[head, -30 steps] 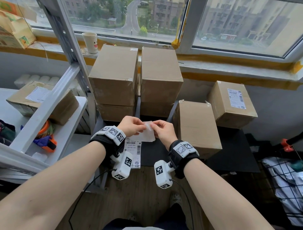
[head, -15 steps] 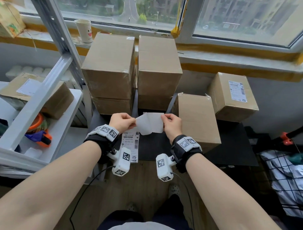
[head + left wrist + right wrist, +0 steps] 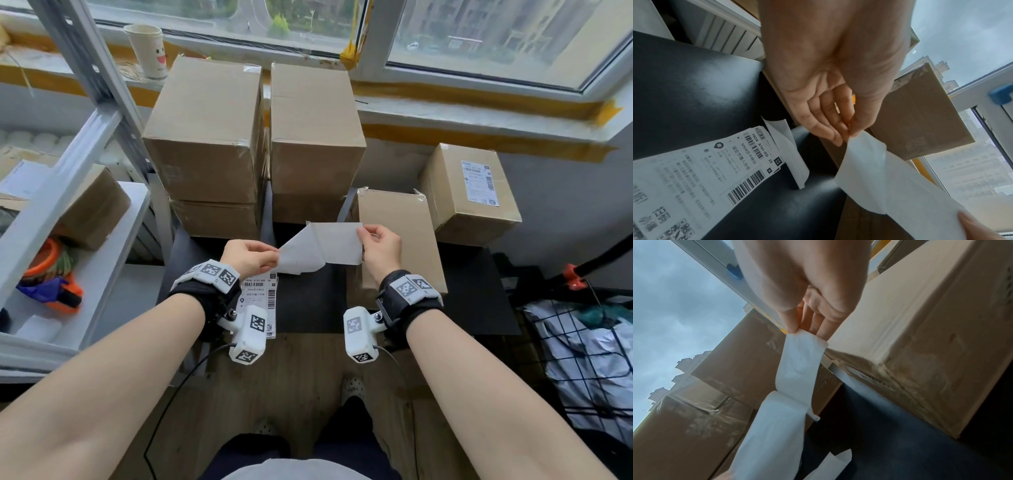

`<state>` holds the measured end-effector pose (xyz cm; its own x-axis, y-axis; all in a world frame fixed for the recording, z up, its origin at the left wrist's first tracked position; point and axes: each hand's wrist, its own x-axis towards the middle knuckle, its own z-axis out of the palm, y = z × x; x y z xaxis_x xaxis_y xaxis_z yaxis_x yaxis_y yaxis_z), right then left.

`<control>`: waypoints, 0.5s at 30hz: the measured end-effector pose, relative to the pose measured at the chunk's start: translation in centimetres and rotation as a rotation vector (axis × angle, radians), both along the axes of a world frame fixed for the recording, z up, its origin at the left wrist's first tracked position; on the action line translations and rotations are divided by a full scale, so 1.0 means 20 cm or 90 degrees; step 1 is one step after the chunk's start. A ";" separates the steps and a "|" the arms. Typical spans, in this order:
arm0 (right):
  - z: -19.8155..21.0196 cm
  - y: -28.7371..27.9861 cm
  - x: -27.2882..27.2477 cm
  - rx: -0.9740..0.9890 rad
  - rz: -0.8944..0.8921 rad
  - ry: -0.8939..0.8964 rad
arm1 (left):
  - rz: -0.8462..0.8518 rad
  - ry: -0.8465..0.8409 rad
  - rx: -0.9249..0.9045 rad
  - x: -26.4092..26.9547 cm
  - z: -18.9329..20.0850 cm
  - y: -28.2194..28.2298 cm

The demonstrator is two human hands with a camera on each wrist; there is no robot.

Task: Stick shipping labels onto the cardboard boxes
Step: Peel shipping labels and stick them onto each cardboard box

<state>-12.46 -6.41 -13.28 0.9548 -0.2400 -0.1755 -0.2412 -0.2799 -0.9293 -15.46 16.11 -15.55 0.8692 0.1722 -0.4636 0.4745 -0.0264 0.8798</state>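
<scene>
My left hand [image 3: 248, 258] [image 3: 846, 129] and right hand [image 3: 380, 246] [image 3: 807, 321] hold a blank white label sheet [image 3: 339, 246] [image 3: 890, 178] [image 3: 801, 361] over the black table [image 3: 308, 308]. The sheet is split into two layers. The left hand pinches the curled left layer [image 3: 298, 258] by its corner, and the right hand pinches the flat right layer by its edge. A stack of printed shipping labels [image 3: 262, 294] [image 3: 705, 170] lies under my left wrist. Plain cardboard boxes stand stacked behind [image 3: 205, 137] [image 3: 315, 126]. Another plain box [image 3: 397, 219] sits by my right hand.
At the far right sits a box [image 3: 455, 212] with a printed label [image 3: 479, 183] stuck on top. A metal shelf [image 3: 68, 192] at left holds a labelled box and an orange tape dispenser [image 3: 51, 291]. A paper cup [image 3: 149, 51] stands on the sill. A wire basket [image 3: 582, 359] is at right.
My hands have drawn apart, the right one moving right, and the sheet has peeled open from a small folded piece into two spread layers. The view has tilted lower.
</scene>
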 end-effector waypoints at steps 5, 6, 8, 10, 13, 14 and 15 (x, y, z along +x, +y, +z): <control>0.00 -0.08 0.06 -0.024 -0.052 -0.025 | 0.038 0.049 0.000 0.02 -0.06 0.04; 0.00 -0.10 0.07 -0.030 -0.063 -0.029 | 0.049 0.054 0.014 0.02 -0.09 0.05; 0.00 -0.12 0.10 -0.035 -0.081 -0.036 | 0.067 0.065 0.039 0.03 -0.12 0.07; 0.00 -0.14 0.11 -0.039 -0.089 -0.038 | 0.092 0.076 0.066 0.04 -0.17 0.08; 0.00 -0.15 0.13 -0.036 -0.095 -0.039 | 0.124 0.102 0.103 0.05 -0.24 0.10; 0.00 -0.15 0.13 -0.037 -0.094 -0.038 | 0.130 0.111 0.103 0.06 -0.26 0.10; 0.00 -0.15 0.13 -0.037 -0.092 -0.036 | 0.133 0.114 0.104 0.07 -0.27 0.09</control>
